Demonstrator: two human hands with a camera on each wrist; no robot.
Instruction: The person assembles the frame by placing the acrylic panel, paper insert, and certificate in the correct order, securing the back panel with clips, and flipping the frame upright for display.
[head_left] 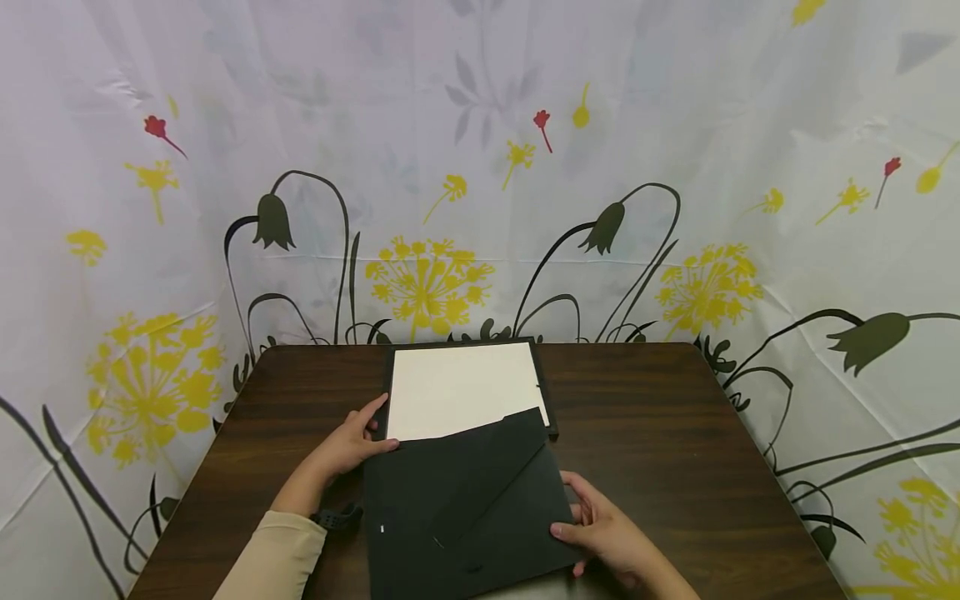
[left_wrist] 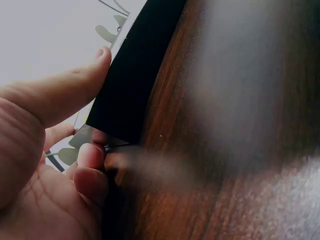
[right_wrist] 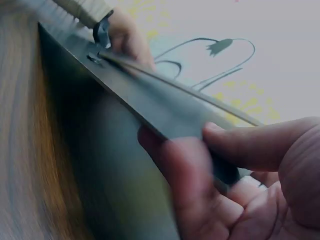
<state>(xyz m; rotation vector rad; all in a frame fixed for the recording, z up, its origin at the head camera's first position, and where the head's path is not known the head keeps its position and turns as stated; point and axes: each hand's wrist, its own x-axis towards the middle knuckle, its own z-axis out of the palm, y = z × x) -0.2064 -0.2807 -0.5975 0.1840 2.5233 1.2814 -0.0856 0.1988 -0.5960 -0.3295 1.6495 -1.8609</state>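
The right hand (head_left: 603, 533) pinches the edge of the black panel (head_left: 468, 508) between thumb and fingers. The left thumb (head_left: 384, 447) touches its upper corner, apart from the index finger at the frame (head_left: 552, 417); whether this left hand (head_left: 347, 448) grips, I cannot tell. The panel, tilted, overlaps the frame's near part on the table (head_left: 630, 400).

In the head view, the black panel (head_left: 465, 508) is hiding part of the white sheet (head_left: 465, 387) and running off the bottom edge. A grey shape (left_wrist: 240, 65) is blurring at the left-wrist view's upper right; the right hand (right_wrist: 260, 210) is showing blurred fingers (right_wrist: 187, 165), lower centre.
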